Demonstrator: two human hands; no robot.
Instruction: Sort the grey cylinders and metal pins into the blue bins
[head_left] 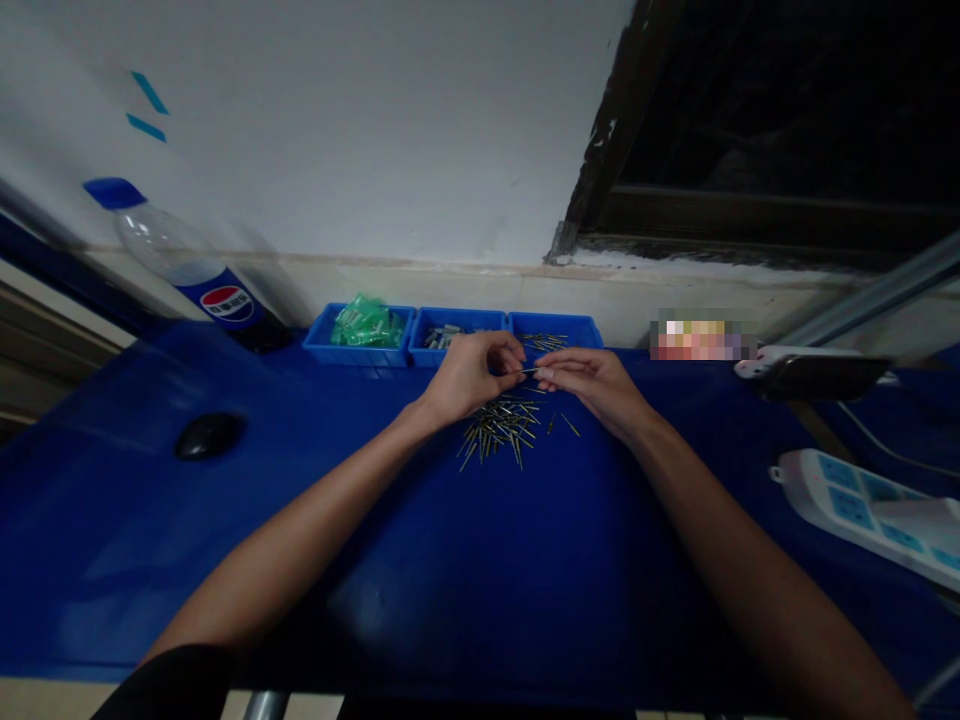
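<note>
My left hand (474,372) and my right hand (589,384) meet above the table, fingers pinched on the two ends of one thin metal pin (529,371). Below them lies a pile of similar slim metal pins (499,425), with a couple of loose ones to its right. Behind my right hand, the right blue bin (592,330) holds more thin metal pins. The middle blue bin (415,348), partly hidden by my left hand, contains small silvery cylindrical parts. Small parts in green-tinted plastic (367,322) fill the left blue bin (319,350).
A cola bottle (225,300) with a blue cap stands at the back left, and a black computer mouse (206,436) lies in front of it. On the right are a phone (829,377) and a white power strip (814,480). A wall (375,150) rises behind the blue-covered table (450,570).
</note>
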